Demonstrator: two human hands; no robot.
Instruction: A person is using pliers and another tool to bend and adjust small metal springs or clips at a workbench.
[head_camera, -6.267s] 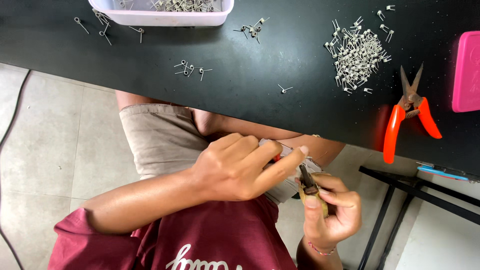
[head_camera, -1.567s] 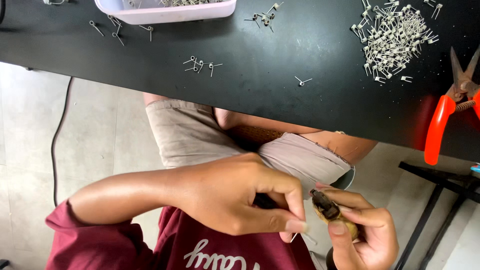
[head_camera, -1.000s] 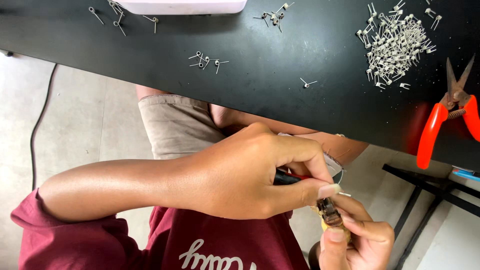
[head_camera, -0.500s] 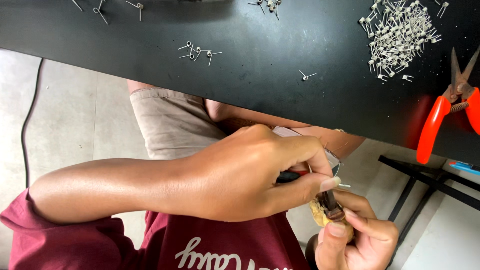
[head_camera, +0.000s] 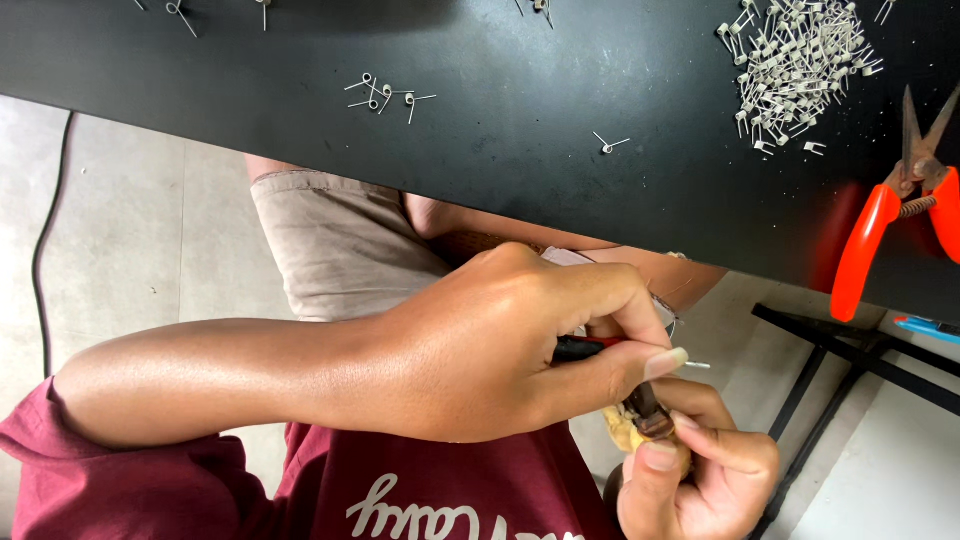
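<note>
In the head view, the left hand (head_camera: 500, 350) is closed around a dark tool (head_camera: 585, 347), and a thin wire tip (head_camera: 697, 365) sticks out past its thumb, pointing to the right. The long axis of the tool is almost horizontal, below the black table (head_camera: 500, 130) edge. The right hand (head_camera: 700, 470) pinches a small tan piece (head_camera: 625, 432) between thumb and fingers, touching the left thumb.

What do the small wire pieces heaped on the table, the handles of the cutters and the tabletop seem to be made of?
Small wire pieces: bare metal, judging by the pale silvery shine and thin bent legs.
Cutter handles: likely plastic or rubber sleeves, bright glossy orange over metal blades.
Tabletop: black with a smooth, faintly reflective finish; laminate or painted board, cannot tell which.
</note>
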